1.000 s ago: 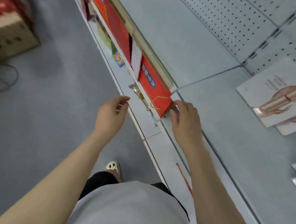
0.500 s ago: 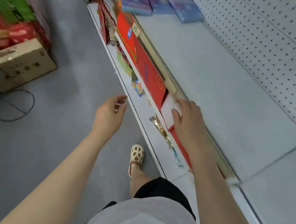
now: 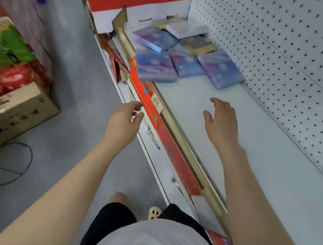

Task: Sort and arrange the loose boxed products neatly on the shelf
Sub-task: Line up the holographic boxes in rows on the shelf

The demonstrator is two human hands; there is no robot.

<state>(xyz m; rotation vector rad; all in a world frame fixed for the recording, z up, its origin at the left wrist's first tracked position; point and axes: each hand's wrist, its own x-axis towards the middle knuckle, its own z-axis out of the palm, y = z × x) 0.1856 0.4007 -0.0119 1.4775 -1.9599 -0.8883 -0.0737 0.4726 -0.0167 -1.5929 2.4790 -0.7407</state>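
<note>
Two bare hands hang above a long pale shelf whose back wall is a white pegboard. At the far end of the shelf stands a big red and white box; gold letters on it look like "GIFT", but they are blurred and I am not sure. Along the front edge of the shelf runs a gold rail, and just below it hangs a row of flat red boxes with blue marks that cannot be read. A small pale price tag with handwriting sits on the rail; the writing is too small to read.

The loose boxed products lie in a disordered pile at the far part of the shelf, near the pegboard: several flat blue-purple boxes, partly overlapping, and behind them a white box and a dark one with yellow. Their print is blurred.

On the grey floor to the left stands a brown carton with dark printed characters, not readable, and green and red packages beside it.

The right hand is over the bare shelf, fingers spread and relaxed, holding nothing, well apart from the pile. The left hand is in front of the shelf edge, fingers loosely curled, empty, close to the red boxes.
</note>
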